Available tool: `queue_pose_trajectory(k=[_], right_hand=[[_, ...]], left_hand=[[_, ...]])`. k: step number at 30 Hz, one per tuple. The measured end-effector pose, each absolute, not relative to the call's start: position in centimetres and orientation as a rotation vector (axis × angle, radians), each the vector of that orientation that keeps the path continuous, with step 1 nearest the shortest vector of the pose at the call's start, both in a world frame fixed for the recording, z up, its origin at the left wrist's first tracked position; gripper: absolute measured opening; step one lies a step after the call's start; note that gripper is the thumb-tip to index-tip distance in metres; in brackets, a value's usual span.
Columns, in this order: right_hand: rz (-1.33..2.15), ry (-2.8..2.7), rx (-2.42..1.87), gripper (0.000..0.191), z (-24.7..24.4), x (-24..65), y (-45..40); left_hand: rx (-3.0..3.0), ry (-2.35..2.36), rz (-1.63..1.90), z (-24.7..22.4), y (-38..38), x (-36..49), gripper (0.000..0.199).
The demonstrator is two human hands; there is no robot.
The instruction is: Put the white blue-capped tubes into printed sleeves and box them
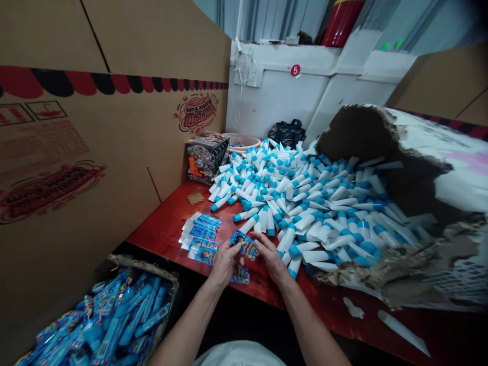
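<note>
Printed blue-and-yellow card (245, 244) with cartoon art, tilted, pinched between left hand (225, 263) and right hand (271, 256). Second printed card (240, 275) lies flat just below, its top edge tucked near the left hand's fingers. Overlapping clear-sleeved blue cards (202, 238) sit in a loose fanned row left of the hands, not touching them. White tubes with blue caps (301, 203) lie heaped loose beyond and right of the hands, pointing every which way, nearest ones almost at the right hand.

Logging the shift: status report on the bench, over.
Left hand and right hand on a printed blue card. Second card just below. White tubes with blue caps piled just beyond.
</note>
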State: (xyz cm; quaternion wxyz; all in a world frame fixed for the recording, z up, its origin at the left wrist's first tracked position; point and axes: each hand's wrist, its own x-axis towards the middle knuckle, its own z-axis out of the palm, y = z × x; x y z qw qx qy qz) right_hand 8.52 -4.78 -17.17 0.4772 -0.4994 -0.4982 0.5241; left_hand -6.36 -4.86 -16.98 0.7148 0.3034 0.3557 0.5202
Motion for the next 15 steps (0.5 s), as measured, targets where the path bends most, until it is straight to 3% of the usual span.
queue_pose_trajectory(k=[4,12,15], right_hand=[[1.297,-1.336,-1.193,0.03,-17.3,8.0,-4.0],[1.03,-1.497,-1.343,0.046,-17.0,5.4,-1.2],[0.832,-1.607,-1.386,0.031,-15.6,5.7,1.2]], left_hand=[[0.642,0.77,1.132,-16.9,-4.3,-7.1,0.024],[0.47,0.848,1.308,-16.9,-2.6,-7.1,0.023],[0.38,0.853,1.387,-16.5,-1.6,-8.2,0.024]])
